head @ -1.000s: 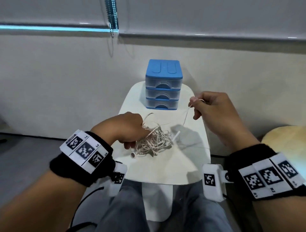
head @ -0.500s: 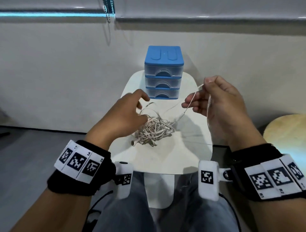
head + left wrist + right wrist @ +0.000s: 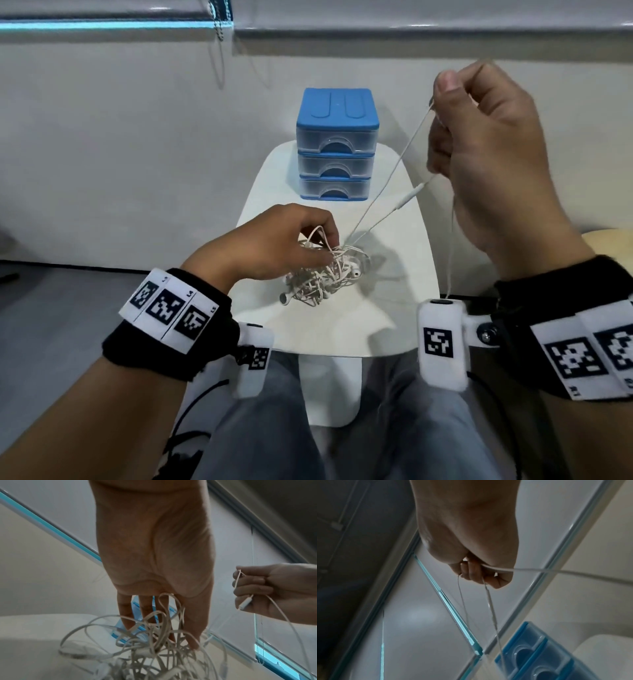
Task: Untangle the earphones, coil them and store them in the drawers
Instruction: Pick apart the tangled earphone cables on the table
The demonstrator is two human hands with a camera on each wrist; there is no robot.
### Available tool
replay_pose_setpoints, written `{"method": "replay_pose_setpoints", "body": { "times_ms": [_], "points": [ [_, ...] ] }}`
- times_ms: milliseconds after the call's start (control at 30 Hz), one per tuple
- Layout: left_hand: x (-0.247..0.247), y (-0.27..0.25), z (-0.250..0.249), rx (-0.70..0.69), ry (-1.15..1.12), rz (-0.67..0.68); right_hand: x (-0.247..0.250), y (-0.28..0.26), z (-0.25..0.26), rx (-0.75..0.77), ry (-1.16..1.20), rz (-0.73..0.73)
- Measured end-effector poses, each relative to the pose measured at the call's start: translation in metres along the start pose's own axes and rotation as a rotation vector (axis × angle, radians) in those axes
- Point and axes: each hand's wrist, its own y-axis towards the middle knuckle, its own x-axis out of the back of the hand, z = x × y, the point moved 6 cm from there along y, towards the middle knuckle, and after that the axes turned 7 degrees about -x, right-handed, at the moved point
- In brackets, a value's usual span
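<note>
A tangle of white earphones lies mid-table on the small white table. My left hand is on top of the tangle, its fingertips down among the loops and pinching them. My right hand is raised above the table's right side and pinches a cable. Two taut strands run from it down to the tangle, one carrying the inline remote. A third strand hangs past its wrist. At the table's far end stands the blue drawer unit with all three drawers closed.
A pale wall rises right behind the drawer unit. A blind's bead cord hangs at the upper left. The edge of a round wooden stool shows at the right. My knees are under the table's near edge.
My right hand has risen and drawn back to the right, pulling strands with the inline remote out of the tangle. My left hand lifted briefly and is back on the tangle.
</note>
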Motion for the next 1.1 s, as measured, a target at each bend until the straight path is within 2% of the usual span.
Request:
{"method": "replay_pose_setpoints", "body": {
  "times_ms": [100,200,367,500,633,800,900,1100],
  "points": [
    [0.000,0.000,0.002,-0.001,0.022,0.010,0.016,0.005,-0.007,0.048,-0.332,-0.110],
    [0.001,0.000,0.003,0.002,0.024,0.007,0.022,0.005,-0.021,-0.050,-0.588,-0.081],
    [0.003,0.001,0.004,-0.005,0.021,-0.003,0.011,-0.012,-0.056,-0.396,-0.860,0.302],
    [0.005,0.005,0.003,0.002,0.039,-0.051,-0.005,-0.028,-0.082,-0.560,-0.856,0.577],
    [0.005,0.007,0.002,0.005,0.012,-0.095,-0.021,-0.035,-0.085,-0.444,-0.896,0.707],
    [0.006,0.007,0.006,0.020,-0.016,-0.108,-0.026,-0.033,-0.086,-0.450,-0.788,0.702],
    [0.008,0.007,0.006,0.021,-0.026,-0.149,-0.032,-0.038,-0.087,-0.400,-0.844,0.763],
    [0.011,0.006,0.006,0.022,-0.004,-0.188,-0.021,-0.033,-0.081,-0.360,-0.873,0.727]
  ]
}}
